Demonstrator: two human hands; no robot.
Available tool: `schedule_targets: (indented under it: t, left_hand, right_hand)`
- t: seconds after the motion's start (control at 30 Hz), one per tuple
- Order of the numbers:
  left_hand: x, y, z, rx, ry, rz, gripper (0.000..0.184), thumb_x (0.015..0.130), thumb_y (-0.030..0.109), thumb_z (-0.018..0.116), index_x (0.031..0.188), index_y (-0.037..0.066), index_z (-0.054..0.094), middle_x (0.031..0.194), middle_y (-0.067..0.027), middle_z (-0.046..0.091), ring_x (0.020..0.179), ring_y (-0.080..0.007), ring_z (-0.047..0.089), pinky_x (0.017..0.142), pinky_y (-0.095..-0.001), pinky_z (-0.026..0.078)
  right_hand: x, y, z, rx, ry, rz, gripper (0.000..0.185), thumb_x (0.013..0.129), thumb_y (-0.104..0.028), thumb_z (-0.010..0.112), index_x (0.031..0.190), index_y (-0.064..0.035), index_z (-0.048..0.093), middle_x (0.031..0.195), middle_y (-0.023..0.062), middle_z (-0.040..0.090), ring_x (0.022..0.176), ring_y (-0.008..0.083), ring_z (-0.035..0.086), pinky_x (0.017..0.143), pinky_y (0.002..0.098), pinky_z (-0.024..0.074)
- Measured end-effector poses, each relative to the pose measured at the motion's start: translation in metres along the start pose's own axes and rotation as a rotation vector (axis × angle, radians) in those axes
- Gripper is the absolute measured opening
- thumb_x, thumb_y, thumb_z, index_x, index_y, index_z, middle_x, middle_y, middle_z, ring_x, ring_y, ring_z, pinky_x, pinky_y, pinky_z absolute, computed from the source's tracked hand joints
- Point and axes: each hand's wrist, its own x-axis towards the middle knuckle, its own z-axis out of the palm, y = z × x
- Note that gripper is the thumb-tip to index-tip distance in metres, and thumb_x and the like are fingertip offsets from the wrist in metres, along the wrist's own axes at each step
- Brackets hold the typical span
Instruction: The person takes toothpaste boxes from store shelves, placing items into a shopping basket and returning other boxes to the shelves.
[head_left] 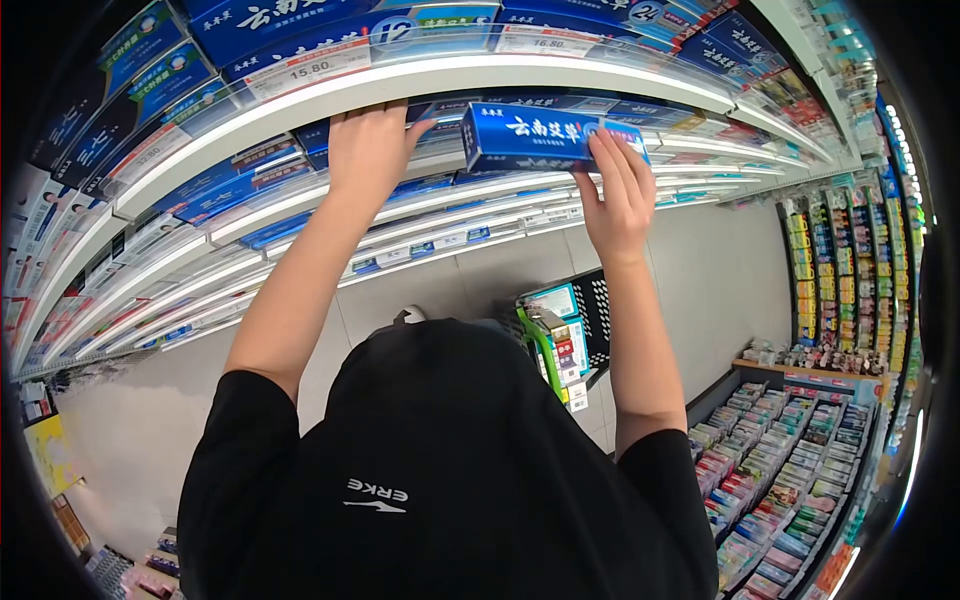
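My right hand (618, 190) grips the right end of a blue toothpaste box (530, 135) with white lettering, thumb below and fingers over its face. The box is held level in front of the shelf edge. To its left, my left hand (368, 150) reaches in beneath the white shelf edge (420, 75). Its fingers are stretched forward and its thumb points out to the side; the fingertips are hidden among the boxes on the tier below. Similar blue boxes (270, 45) stand on the upper shelf behind price labels (310, 72).
More lit shelf tiers run below the hands. On the floor by my legs stands a black basket (597, 310) with a green handle (541, 352) and several boxes. A display bin (790, 470) of small packets is at the lower right. Hanging goods (850, 260) line the right.
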Motion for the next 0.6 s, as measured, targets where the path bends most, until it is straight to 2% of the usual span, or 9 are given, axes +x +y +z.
schedule_targets:
  t: [0.07, 0.1, 0.2, 0.37, 0.47, 0.6]
  left_hand:
    - [-0.006, -0.004, 0.004, 0.011, -0.065, -0.021, 0.059, 0.085, 0.049, 0.075, 0.126, 0.008, 0.067, 0.112, -0.0143, 0.073, 0.105, -0.0308, 0.07, 0.1, -0.0449, 0.048]
    - [-0.007, -0.006, 0.006, 0.012, -0.029, 0.004, 0.06, 0.085, 0.05, 0.075, 0.127, 0.008, 0.067, 0.114, -0.0141, 0.073, 0.105, -0.0311, 0.069, 0.101, -0.046, 0.047]
    - [-0.007, -0.006, 0.009, 0.008, 0.001, 0.007, 0.061, 0.087, 0.052, 0.073, 0.128, 0.007, 0.066, 0.106, -0.0127, 0.074, 0.097, -0.0296, 0.072, 0.099, -0.0432, 0.049]
    - [-0.007, -0.007, 0.006, 0.004, -0.018, 0.006, 0.058, 0.083, 0.053, 0.076, 0.118, 0.007, 0.07, 0.105, -0.0115, 0.073, 0.099, -0.0309, 0.07, 0.101, -0.0447, 0.047]
    - [-0.006, -0.007, 0.006, 0.039, 0.045, 0.032, 0.058, 0.084, 0.053, 0.075, 0.119, 0.007, 0.069, 0.109, -0.0119, 0.073, 0.101, -0.0303, 0.069, 0.101, -0.0451, 0.047]
    - [-0.007, -0.006, 0.004, 0.046, -0.042, 0.015, 0.06, 0.087, 0.056, 0.072, 0.122, 0.007, 0.069, 0.11, -0.0115, 0.072, 0.101, -0.0286, 0.07, 0.1, -0.0439, 0.047]
  right_hand:
    - [0.004, 0.004, 0.019, 0.014, -0.007, -0.024, 0.051, 0.07, -0.004, 0.084, 0.119, -0.0034, 0.072, 0.123, 0.0092, 0.072, 0.111, 0.0286, 0.067, 0.091, 0.039, 0.0532]
    - [0.005, 0.005, 0.028, 0.007, 0.005, -0.019, 0.053, 0.069, -0.004, 0.083, 0.12, -0.0043, 0.071, 0.124, 0.0084, 0.072, 0.111, 0.0281, 0.067, 0.091, 0.039, 0.0533]
    - [0.01, 0.009, 0.05, 0.013, 0.033, -0.014, 0.054, 0.069, -0.004, 0.083, 0.121, -0.0048, 0.071, 0.124, 0.0078, 0.072, 0.111, 0.0278, 0.067, 0.091, 0.0391, 0.0535]
    - [0.019, 0.01, 0.074, 0.018, 0.079, -0.004, 0.051, 0.068, -0.006, 0.083, 0.118, -0.0078, 0.073, 0.12, 0.0057, 0.073, 0.111, 0.0292, 0.066, 0.091, 0.04, 0.0532]
    - [0.028, 0.006, 0.082, 0.031, 0.055, 0.023, 0.052, 0.07, -0.004, 0.085, 0.121, -0.0091, 0.073, 0.122, 0.0045, 0.073, 0.114, 0.0262, 0.064, 0.094, 0.0384, 0.05]
    - [0.031, 0.002, 0.098, 0.005, 0.053, 0.026, 0.048, 0.076, -0.014, 0.083, 0.122, -0.0108, 0.072, 0.123, 0.0046, 0.072, 0.118, 0.0276, 0.061, 0.098, 0.0448, 0.0455]
